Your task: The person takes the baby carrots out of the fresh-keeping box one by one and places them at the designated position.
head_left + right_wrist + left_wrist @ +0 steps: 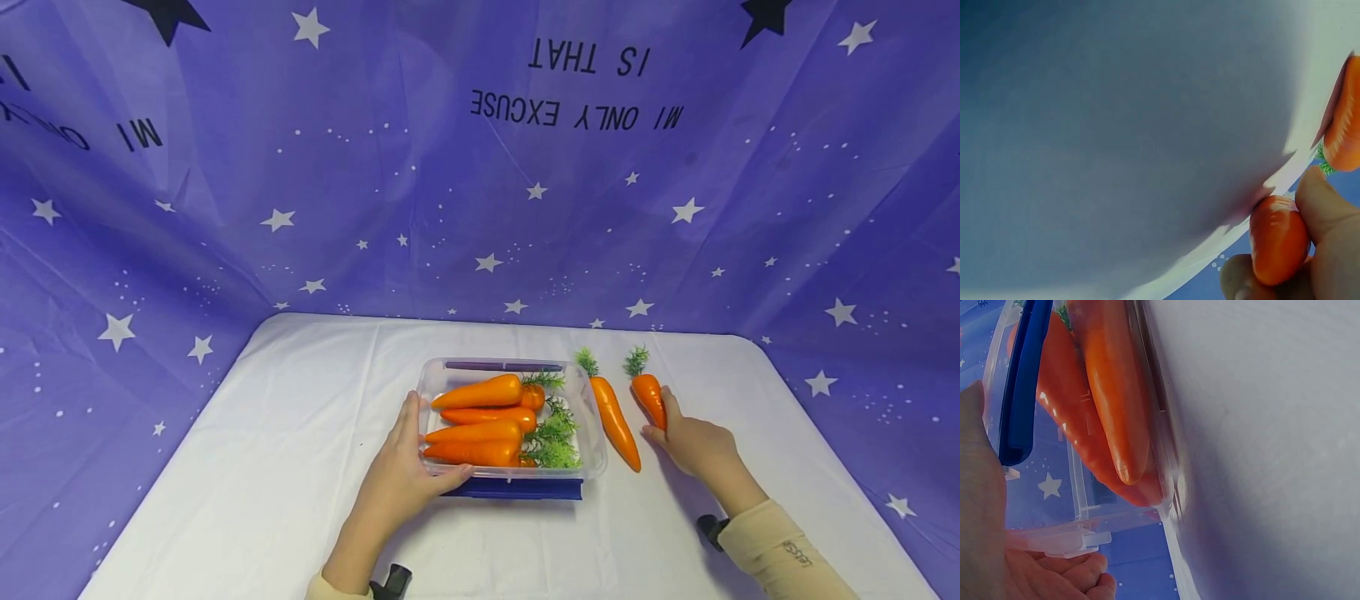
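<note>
A clear plastic container (597,450) with blue latch flaps (517,489) holds several orange carrots (480,392) with green leafy tops, lying with their tips to the left. My left hand (393,479) grips its left near corner, thumb over the near rim and fingers along the left side; the left wrist view shows carrots (1113,394) through the clear wall. To the right of the container, my right hand (701,446) pinches a short carrot (647,396) near its tip between thumb and fingers. That carrot's tip end (1279,240) fills the pinch in the right wrist view.
A longer carrot (617,423) lies on the white tablecloth (262,467), between the container and my right hand. Behind the table and at both sides hangs a purple cloth (420,208) with stars and lettering.
</note>
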`<state>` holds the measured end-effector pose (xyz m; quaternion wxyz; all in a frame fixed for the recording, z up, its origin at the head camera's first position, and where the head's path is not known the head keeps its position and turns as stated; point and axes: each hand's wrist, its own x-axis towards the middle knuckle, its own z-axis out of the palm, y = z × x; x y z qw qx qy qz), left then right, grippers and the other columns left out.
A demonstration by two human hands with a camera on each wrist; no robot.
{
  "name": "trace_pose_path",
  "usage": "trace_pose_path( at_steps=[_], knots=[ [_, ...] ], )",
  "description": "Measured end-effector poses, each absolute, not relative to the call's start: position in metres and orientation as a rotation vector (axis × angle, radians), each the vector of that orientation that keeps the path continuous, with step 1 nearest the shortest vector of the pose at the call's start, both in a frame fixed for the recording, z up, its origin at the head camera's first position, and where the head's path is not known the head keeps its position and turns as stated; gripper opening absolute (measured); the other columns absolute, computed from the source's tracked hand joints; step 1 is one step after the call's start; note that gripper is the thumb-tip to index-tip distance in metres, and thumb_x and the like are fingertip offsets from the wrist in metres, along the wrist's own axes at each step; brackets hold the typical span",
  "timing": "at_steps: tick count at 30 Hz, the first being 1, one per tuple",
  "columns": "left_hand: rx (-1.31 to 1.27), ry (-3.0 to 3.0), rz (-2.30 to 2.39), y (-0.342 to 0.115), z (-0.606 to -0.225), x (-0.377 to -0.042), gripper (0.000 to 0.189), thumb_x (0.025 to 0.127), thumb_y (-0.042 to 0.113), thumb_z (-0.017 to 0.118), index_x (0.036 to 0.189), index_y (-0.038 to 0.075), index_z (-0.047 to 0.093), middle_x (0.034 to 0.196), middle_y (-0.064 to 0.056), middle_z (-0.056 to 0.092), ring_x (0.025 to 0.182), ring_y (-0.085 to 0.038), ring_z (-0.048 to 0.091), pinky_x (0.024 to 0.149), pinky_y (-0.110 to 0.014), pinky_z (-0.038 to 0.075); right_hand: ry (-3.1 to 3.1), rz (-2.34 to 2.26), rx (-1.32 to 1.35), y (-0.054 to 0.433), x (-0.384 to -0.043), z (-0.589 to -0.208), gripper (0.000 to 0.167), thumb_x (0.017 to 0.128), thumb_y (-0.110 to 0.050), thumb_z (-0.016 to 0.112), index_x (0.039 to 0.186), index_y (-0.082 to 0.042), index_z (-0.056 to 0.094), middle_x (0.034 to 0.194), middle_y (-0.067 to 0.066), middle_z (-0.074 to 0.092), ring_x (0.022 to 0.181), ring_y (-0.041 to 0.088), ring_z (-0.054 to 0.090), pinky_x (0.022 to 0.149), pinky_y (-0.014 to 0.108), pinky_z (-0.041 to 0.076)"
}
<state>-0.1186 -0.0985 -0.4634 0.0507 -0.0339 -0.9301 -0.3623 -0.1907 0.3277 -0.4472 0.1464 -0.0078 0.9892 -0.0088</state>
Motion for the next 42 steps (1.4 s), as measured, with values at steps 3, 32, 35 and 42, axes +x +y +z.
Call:
trace_pose_path(
  at_steps=[3, 32, 35, 42],
  knots=[
    [-0.094, -2.836, -1.109, -0.098, -0.464, -0.119, 0.133, 0.065, 0.08, 0.072, 0.161, 0.012, 0.01, 0.165, -0.005, 0.023, 0.133, -0.031, 0.052, 0.112, -0.051, 0.041, 2.837, -0.017, -0.024, 0.328, -0.19, -0.448, 0.093, 0.097, -0.055, 0.051, 0.154, 0.005, 0.01, 0.092, 0.023, 0.069, 0.072, 0.034, 0.065, 0.059, 0.045, 0.052],
    [-0.113, -2.827, -1.1, -0.099, -0.461, -0.12, 0.131, 0.067, 0.074, 0.075, 0.161, 0.01, 0.01, 0.166, -0.01, 0.02, 0.146, -0.034, 0.035, 0.115, -0.052, 0.036, 3.13, -0.132, -0.223, 0.307, -0.195, -0.401, 0.067, 0.101, -0.055, 0.043, 0.156, -0.018, 0.03, 0.116, 0.024, 0.067, 0.086, 0.043, 0.066, 0.057, 0.052, 0.053],
    [-0.119, -2.821, -1.108, -0.099, -0.461, -0.12, 0.131, 0.066, 0.073, 0.076, 0.16, 0.01, 0.01, 0.165, -0.011, 0.022, 0.144, -0.034, 0.038, 0.114, -0.052, 0.038, 3.2, -0.185, -0.356, 0.29, -0.197, -0.392, 0.062, 0.101, -0.054, 0.044, 0.155, -0.023, 0.034, 0.123, 0.019, 0.064, 0.098, 0.042, 0.064, 0.062, 0.054, 0.054],
    [-0.121, -2.821, -1.109, -0.099, -0.461, -0.119, 0.132, 0.066, 0.075, 0.075, 0.161, 0.011, 0.009, 0.165, -0.01, 0.022, 0.144, -0.034, 0.039, 0.113, -0.052, 0.039, 3.239, -0.232, -0.709, 0.241, -0.205, -0.381, 0.058, 0.1, -0.05, 0.051, 0.153, -0.029, 0.038, 0.122, 0.009, 0.061, 0.102, 0.032, 0.06, 0.075, 0.05, 0.055]
  ],
)
